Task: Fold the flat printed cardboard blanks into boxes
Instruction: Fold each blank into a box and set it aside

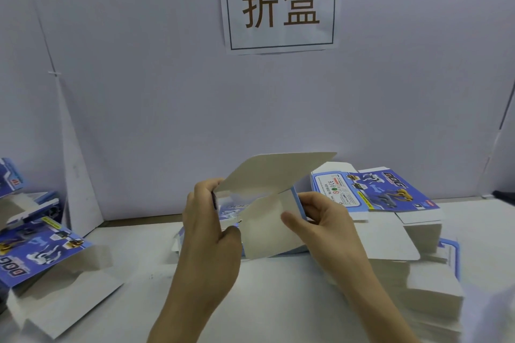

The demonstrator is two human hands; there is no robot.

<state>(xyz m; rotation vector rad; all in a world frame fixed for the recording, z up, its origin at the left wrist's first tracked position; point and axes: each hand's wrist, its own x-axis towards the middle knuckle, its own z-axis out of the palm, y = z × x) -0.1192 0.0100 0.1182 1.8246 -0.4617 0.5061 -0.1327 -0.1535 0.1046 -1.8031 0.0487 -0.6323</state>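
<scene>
Holding one cardboard blank [267, 217] between both hands, lifted a little above the white table [250, 292], in the middle of the view. Gripping its left edge with the left hand [211, 220], with thumb in front and fingers curled behind, fingertips mostly hidden by the card. Pinching its right side with the right hand [320, 223], pressing the thumb on the plain grey inner face and curling the other fingers round the blue edge, mostly out of sight. Showing mainly the unprinted side, with one big flap standing up and tilting toward the wall. Hiding nearly all the printed side, except a small blue part between the hands. Noticing at the right a stack of flat blanks [390, 195], with blue "DOG" print on top and blurred lower sheets, reaching to the frame edge. Noticing at the left some folded boxes [36, 248], partly cut off, with shapes hard to make out. Seeing behind, on the wall, a paper sign [280, 4] with two characters.
</scene>
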